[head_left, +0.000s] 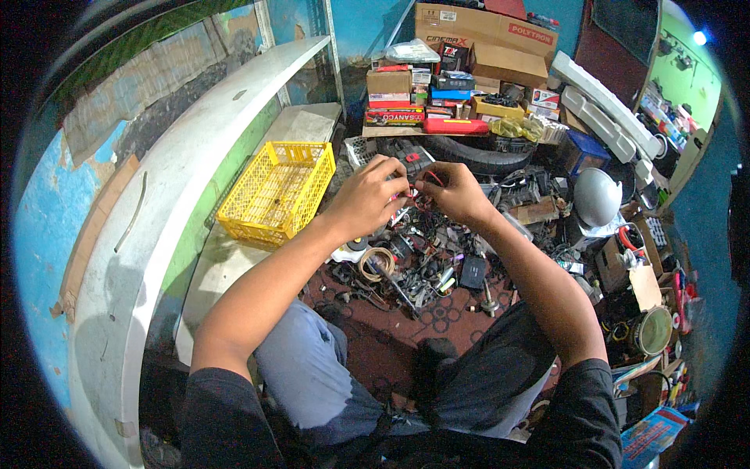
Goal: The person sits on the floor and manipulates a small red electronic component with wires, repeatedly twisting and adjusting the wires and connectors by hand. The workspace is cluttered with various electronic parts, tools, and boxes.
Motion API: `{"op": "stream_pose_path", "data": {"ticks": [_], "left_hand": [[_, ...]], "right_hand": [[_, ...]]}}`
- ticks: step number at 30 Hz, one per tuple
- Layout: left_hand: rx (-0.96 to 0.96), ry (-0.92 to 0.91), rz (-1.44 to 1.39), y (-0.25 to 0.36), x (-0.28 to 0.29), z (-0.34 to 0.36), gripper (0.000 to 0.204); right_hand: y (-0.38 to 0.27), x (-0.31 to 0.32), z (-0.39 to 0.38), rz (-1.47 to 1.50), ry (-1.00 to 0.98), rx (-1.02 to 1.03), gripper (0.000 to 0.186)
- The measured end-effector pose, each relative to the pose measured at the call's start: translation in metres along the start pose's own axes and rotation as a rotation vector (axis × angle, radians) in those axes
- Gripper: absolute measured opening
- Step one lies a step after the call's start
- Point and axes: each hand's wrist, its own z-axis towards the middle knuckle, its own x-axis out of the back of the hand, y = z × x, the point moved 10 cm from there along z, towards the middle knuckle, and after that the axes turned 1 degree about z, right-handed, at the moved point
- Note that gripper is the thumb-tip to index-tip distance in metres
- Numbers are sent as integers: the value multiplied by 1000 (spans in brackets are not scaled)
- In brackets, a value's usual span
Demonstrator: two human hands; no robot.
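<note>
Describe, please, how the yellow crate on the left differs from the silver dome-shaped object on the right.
Surface: the yellow crate has walls of open lattice, while the silver dome-shaped object looks smooth and closed.
Shape: the crate is rectangular with an open top, but the dome is rounded.
Colour: the crate is bright yellow; the dome is silvery grey.
They share this: neither is being held.

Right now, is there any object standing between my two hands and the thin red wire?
Nothing visible does. The thin red wire is at the fingers of the right hand, with the left hand close beside it. The loose parts lie lower, on the floor, not between.
</note>
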Motion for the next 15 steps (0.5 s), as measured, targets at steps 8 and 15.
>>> {"op": "stream_pose_path", "data": {"ticks": [8, 15], "left_hand": [[245, 87, -678, -13, 8, 3, 20], [360, -11, -82, -21, 3, 1, 27]], "right_hand": [[31, -8, 3, 476, -86, -335, 21], [17, 1, 10, 219, 84, -79, 20]]}}
